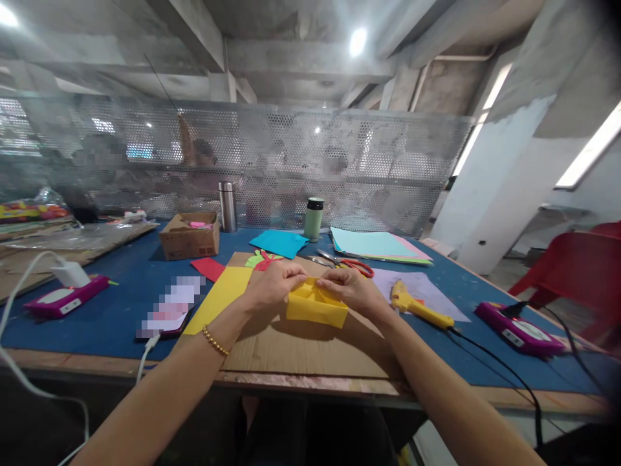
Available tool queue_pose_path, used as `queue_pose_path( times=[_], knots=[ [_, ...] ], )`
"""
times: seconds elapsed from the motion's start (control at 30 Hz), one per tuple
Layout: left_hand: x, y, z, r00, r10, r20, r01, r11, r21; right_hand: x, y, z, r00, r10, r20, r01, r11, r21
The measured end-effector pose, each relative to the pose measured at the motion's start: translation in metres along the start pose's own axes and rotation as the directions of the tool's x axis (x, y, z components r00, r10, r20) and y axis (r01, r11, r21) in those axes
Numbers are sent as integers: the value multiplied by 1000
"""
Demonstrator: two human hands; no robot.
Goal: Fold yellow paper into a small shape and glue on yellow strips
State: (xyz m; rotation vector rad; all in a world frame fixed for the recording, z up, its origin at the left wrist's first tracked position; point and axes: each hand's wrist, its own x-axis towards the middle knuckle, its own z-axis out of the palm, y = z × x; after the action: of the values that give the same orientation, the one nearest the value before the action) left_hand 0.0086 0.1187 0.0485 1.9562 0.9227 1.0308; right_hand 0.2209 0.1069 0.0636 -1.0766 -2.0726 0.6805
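Our left hand and right hand sit close together, both pinching the yellow paper between them, likely to press its fold flat over the cardboard. The glue gun lies just right.

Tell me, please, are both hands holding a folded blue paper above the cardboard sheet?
Not quite: in the head view, the left hand and right hand hold a folded yellow paper, not blue, above the cardboard sheet.

Folded yellow paper, partly creased into box-like shape, held just above cardboard sheet at table's near edge.
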Motion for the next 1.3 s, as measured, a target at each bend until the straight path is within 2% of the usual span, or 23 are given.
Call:
queue_pose_path(
  times=[0.1,0.2,0.3,0.4,0.53,0.67,0.9,1.0,1.1,1.2,1.3],
  knots=[
    [2,2,-3,998,-60,32,64,983,-172,-2,3,-2,999,40,-8,-40,998,42],
    [2,4,-8,993,-93,71,113,925,-363,-2,14,-6,992,22,-120,-12,997,76],
    [0,5,-9,980,-79,181,160,857,-490,-3,22,-11,974,3,-226,7,999,43],
    [-2,6,-5,967,-50,250,175,843,-508,-4,25,-15,965,-25,-260,33,999,26],
    [-1,5,1,965,-50,257,168,871,-462,-5,26,-14,970,-34,-240,41,999,25],
    [0,0,2,969,-120,215,204,881,-427,-4,29,-11,976,-7,-219,16,999,39],
    [4,-8,2,977,-132,170,197,867,-457,-3,23,-12,979,-15,-204,36,994,99],
    [7,-9,-2,976,-187,113,219,822,-526,-2,17,-12,967,-2,-253,54,979,197],
    [12,-10,-8,966,-257,17,206,732,-650,-2,14,-11,946,92,-310,23,938,346],
    [16,-10,-12,946,-317,-65,168,654,-737,-3,8,-6,964,124,-235,-22,919,394],
    [17,-11,-12,939,-329,-99,145,641,-753,-4,1,-1,988,94,-121,-56,957,285]
  ],
)
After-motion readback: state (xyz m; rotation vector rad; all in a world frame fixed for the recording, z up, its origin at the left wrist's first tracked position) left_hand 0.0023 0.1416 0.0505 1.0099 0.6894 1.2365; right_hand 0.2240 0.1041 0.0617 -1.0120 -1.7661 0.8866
